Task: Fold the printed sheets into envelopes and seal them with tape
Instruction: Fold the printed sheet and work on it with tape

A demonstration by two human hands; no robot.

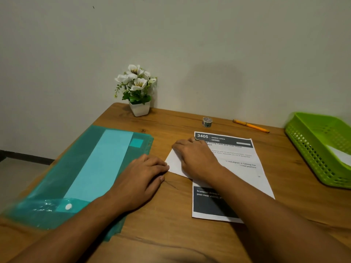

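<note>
So the printed sheet (241,168) is lying flat on the wooden table (171,234), with a white folded piece (175,164) sticking out at its left edge; the right hand (195,158) is pressed flat on that piece, fingers together, and the left hand (141,179) rests palm-down just beside it, fingertips touching its corner. Paper's light, floppy and probably slides on wood, so I'd pin it and lift by an edge or corner. The tape roll (207,122) sits untouched near the wall.

Bare table (176,234) lies between the green folder (79,173) and the printed sheet (245,173).
</note>
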